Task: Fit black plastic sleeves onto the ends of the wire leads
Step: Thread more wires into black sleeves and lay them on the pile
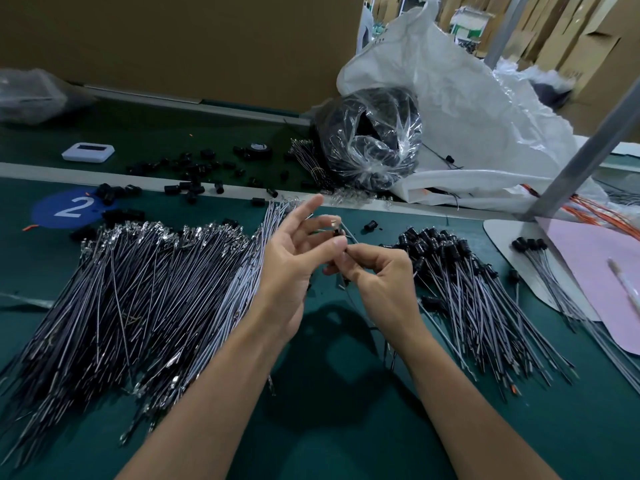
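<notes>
1. Two hands meet above the mat [329,368]; our left hand [294,258] pinches the sleeve [336,233], index finger [309,206] straight.
2. Our right hand [377,271], fingers curled, pinches a lead [351,236] at the sleeve.
3. Open mat lies between bare pile [138,289] and sleeved pile [478,299].

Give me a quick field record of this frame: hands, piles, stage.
left hand: pinches black sleeve
right hand: pinches wire lead at the sleeve
bare leads: pile, left of hands
sleeved leads: pile, right of hands
loose sleeves: scattered beyond the piles
stage: sleeve meets lead; seating unclear
</notes>
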